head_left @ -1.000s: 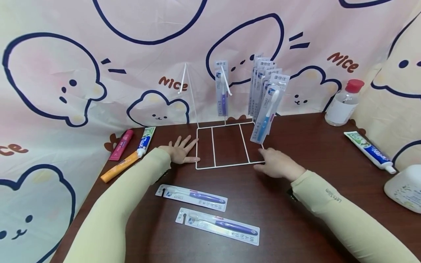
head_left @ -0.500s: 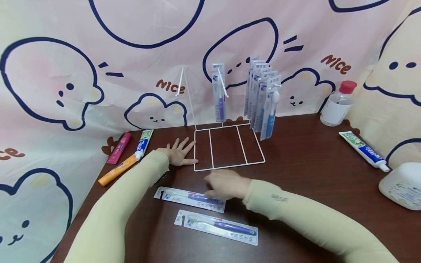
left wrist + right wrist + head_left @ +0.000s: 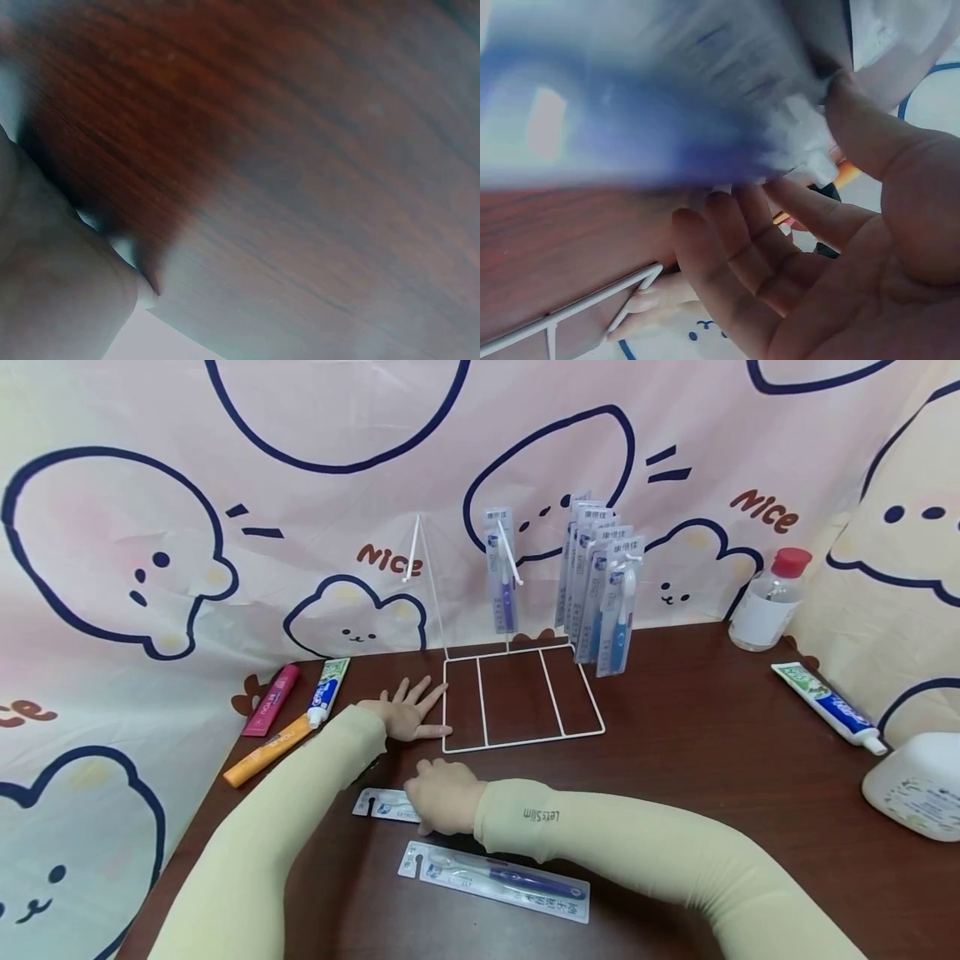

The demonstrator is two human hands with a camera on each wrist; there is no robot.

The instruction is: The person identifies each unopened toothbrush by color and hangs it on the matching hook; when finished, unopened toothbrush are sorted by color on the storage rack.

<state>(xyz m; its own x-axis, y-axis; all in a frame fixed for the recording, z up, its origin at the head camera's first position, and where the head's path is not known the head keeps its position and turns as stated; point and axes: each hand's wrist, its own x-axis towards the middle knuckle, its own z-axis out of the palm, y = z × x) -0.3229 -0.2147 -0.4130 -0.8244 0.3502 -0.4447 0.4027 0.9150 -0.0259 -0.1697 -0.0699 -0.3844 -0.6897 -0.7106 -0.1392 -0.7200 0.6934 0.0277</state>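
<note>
My right hand (image 3: 446, 797) is over the farther packaged toothbrush (image 3: 393, 805); its hook-hole end shows left of the fingers, the rest is covered. In the right wrist view the purple-handled pack (image 3: 705, 142) is blurred and close, with the thumb (image 3: 855, 120) at one edge and curled fingers at the other. Flat on the table, my left hand (image 3: 408, 714) spreads its fingers, thumb and fingertips touching the left side of a white wire rack (image 3: 486, 702). A second packaged toothbrush (image 3: 502, 881) lies nearer. The left wrist view shows mostly blurred tabletop (image 3: 300, 165).
Several packaged toothbrushes (image 3: 615, 610) hang on the rack's right hook, one (image 3: 501, 568) on its middle hook. Toothpaste tubes lie left, including an orange tube (image 3: 268, 750) and pink tube (image 3: 272, 700). At right are another tube (image 3: 828, 706), a red-capped bottle (image 3: 768, 602) and white container (image 3: 918, 785).
My right hand has left the rack's right side and moved left and nearer, onto the farther toothbrush pack. The front hanging pack has swung to hang straighter. My left hand stays put.
</note>
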